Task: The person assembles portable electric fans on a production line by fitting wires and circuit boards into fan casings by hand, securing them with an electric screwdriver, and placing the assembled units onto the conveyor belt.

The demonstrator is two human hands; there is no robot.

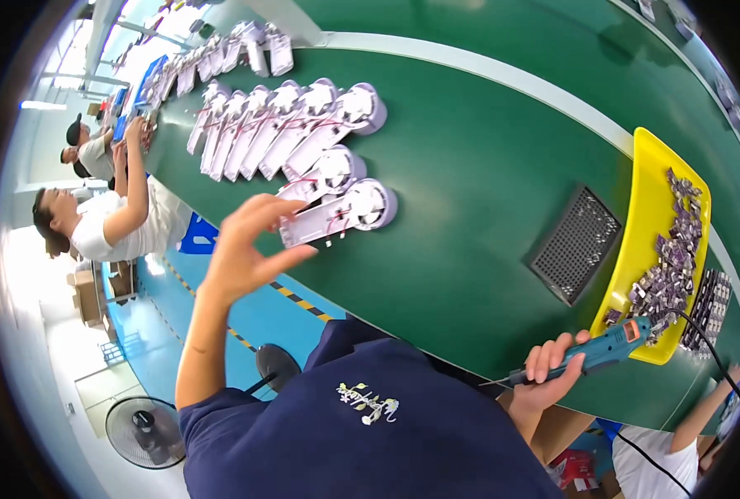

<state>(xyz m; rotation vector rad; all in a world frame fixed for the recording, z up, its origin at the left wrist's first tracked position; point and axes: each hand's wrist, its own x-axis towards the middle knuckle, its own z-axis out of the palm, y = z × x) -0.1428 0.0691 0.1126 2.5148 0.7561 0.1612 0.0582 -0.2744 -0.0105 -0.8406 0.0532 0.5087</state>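
My left hand [257, 243] has its thumb and fingers spread around the handle end of the nearest pale plastic housing [311, 223]. Whether the fingertips touch it I cannot tell. This housing is long, with a round cup-like head and red wires inside. Just behind it is a second such housing [336, 169], and a slanted row of several more [291, 137] stretches away to the left. In my right hand [555, 368] is a corded teal electric screwdriver [607, 348], held near the table's front edge, its thin bit pointing left.
A black perforated tray [575, 244] lies on the green table [461, 191]. Beside it, a yellow bin [636, 195] holds many small metallic parts. More parts [707, 312] stand in rows to its right. Further housings [220, 54] line the back left. Other people sit left and lower right.
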